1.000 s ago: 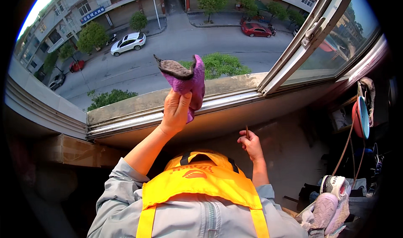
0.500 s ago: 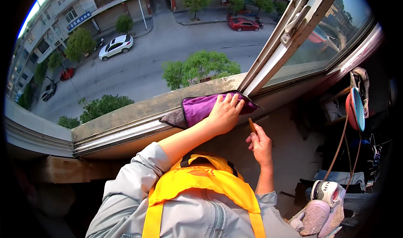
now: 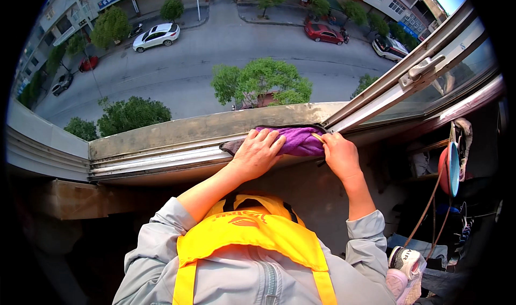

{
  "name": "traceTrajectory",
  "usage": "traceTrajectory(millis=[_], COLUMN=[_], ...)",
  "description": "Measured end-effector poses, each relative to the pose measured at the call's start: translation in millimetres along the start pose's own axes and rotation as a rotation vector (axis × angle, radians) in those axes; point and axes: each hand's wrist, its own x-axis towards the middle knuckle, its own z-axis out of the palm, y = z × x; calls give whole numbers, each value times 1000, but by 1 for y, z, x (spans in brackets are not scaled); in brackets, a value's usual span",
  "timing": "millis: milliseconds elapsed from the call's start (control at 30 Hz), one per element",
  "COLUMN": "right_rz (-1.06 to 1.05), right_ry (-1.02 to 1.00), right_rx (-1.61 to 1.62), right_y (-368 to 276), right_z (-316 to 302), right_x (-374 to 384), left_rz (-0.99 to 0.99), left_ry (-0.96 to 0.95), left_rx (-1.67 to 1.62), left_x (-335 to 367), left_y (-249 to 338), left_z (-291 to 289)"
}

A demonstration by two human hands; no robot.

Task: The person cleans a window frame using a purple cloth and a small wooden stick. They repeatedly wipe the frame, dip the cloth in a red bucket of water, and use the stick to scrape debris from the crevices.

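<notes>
A purple cloth (image 3: 301,141) with dark edging and a grey end lies bunched over the window track (image 3: 156,160), against the foot of the sliding sash. My left hand (image 3: 258,152) is closed over its left part, fingers bent across the fabric and thumb hidden. At the cloth's right end, my right hand (image 3: 341,154) grips a slim brown stick (image 3: 317,137). Only a short, light-looking length of it shows, pointing into the folds; its tip cannot be made out.
The sash (image 3: 403,90) with its latch (image 3: 424,68) stands to the right, and the outer ledge (image 3: 215,126) drops to a street. A cardboard box (image 3: 75,200) sits at lower left. Basins (image 3: 451,168) and pale shoes (image 3: 406,270) are at right.
My right hand has come up and left, bringing the stick to the cloth. My left hand has shifted left along the fabric, which is now more bunched. The view has turned slightly.
</notes>
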Motion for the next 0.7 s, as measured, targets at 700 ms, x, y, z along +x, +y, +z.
traceTrajectory(millis=[700], right_rz=[-539], right_ry=[-134], right_rx=[104], right_y=[-296], right_z=[41], right_x=[58], left_rz=[-384], left_ry=[207], left_rx=[-52], left_x=[-231], left_y=[-42], left_z=[-146])
